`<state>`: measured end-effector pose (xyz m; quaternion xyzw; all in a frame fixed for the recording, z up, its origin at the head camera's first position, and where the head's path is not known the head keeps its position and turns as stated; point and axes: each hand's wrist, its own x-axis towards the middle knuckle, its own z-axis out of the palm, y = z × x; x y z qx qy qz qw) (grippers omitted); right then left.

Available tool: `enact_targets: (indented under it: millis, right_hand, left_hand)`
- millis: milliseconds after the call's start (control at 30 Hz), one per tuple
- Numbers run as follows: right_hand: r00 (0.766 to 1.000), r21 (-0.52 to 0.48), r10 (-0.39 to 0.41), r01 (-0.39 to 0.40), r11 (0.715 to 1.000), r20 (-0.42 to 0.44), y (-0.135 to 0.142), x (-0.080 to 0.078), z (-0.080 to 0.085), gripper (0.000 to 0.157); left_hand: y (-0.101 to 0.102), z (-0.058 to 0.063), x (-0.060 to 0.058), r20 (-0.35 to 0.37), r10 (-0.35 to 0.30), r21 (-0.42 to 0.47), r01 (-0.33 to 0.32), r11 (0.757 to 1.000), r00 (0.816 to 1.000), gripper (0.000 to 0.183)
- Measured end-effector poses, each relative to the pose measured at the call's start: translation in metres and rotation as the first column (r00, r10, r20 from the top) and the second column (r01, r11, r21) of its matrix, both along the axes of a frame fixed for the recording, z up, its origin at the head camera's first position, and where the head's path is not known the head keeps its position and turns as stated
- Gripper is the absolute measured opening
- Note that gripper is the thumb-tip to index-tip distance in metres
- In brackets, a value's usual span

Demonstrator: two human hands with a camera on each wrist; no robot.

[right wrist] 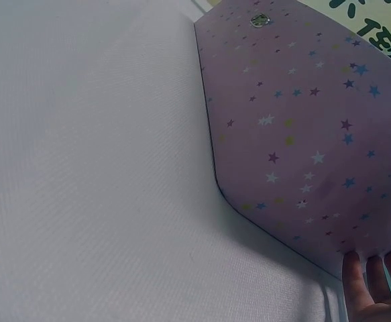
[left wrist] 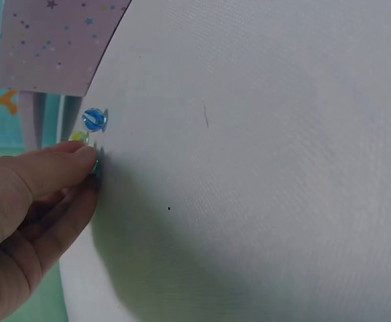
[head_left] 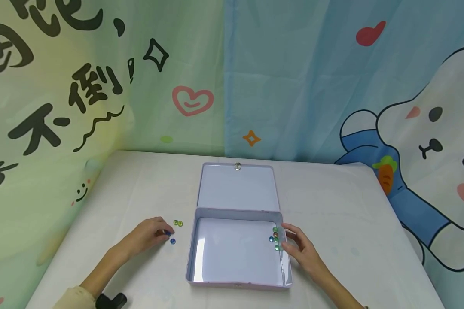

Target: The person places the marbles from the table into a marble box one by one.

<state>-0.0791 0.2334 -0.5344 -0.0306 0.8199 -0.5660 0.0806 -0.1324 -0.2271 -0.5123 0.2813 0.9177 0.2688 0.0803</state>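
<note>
My left hand [head_left: 148,234] pinches a dark blue marble [head_left: 167,233] between thumb and fingertips, close over the white table. Beside the fingertips lies another blue marble [head_left: 172,241], streaked with white in the left wrist view. Two yellow-green marbles [head_left: 178,223] sit just beyond that hand. A shallow metal box [head_left: 237,285] stands with its lid [head_left: 237,186] laid back; its outside is pinkish purple with stars. Inside, several green, blue and brown marbles [head_left: 276,239] gather by the right wall. My right hand [head_left: 303,251] holds the box's right wall, thumb and fingers at the rim.
White cloth covers the table [head_left: 332,214]. A printed curtain [head_left: 286,86] with a cartoon bear and lettering hangs behind and at the left. A black strap piece [head_left: 111,301] shows at the left wrist, near a pale sleeve [head_left: 75,298].
</note>
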Motion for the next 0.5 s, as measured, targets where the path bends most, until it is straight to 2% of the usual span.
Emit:
enact_targets:
  millis: [167,367,500]
  right_hand:
    - [1.0,-0.016,0.0,0.001,1.0,0.009,0.0004,-0.0004,-0.0002,0.049]
    - [1.0,-0.017,-0.001,0.002,1.0,0.016,-0.0001,-0.0004,0.0015,0.049]
    - [1.0,-0.007,-0.007,0.007,1.0,0.025,-0.0005,-0.0006,0.0008,0.049]
  left_hand:
    - [0.0011,0.0005,0.0011,-0.027,-0.008,-0.009,0.008,1.0,1.0,0.016]
    - [0.0009,-0.0009,0.0009,-0.026,0.002,-0.021,-0.002,1.0,1.0,0.016]
    - [-0.0021,-0.0018,0.0004,-0.014,-0.014,0.005,0.014,1.0,1.0,0.016]
